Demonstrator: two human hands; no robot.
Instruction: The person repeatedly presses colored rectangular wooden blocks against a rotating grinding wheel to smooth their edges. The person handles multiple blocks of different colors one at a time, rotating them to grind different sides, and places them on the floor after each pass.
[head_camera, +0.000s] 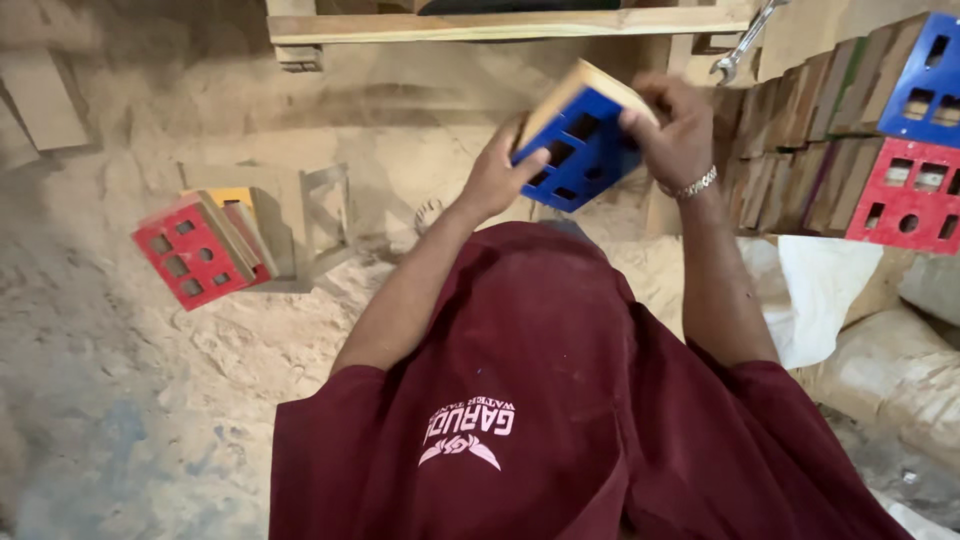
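1. Head view: both bare hands hold up a blue wooden block (580, 150) with cut-out holes in its painted face and a bare wood edge on top, in front of the maroon shirt (560, 400)
2. The left hand (497, 178) grasps the block's lower left side, thumb lying on the blue face
3. The right hand (675, 130), a metal bracelet (695, 186) at its wrist, grips the block's upper right corner, fingers curled over the wood edge
4. A red block (195, 250) with like holes sits on the sawdust-covered floor (150, 380), well apart to the left
5. At right stands a stack of wooden blocks (800, 140), with a red face (905, 195) and a blue face (925, 80) showing
6. A spanner (745, 40) hangs near the top, beside a wooden plank (500, 25); a white sack (820, 290) lies below the stack
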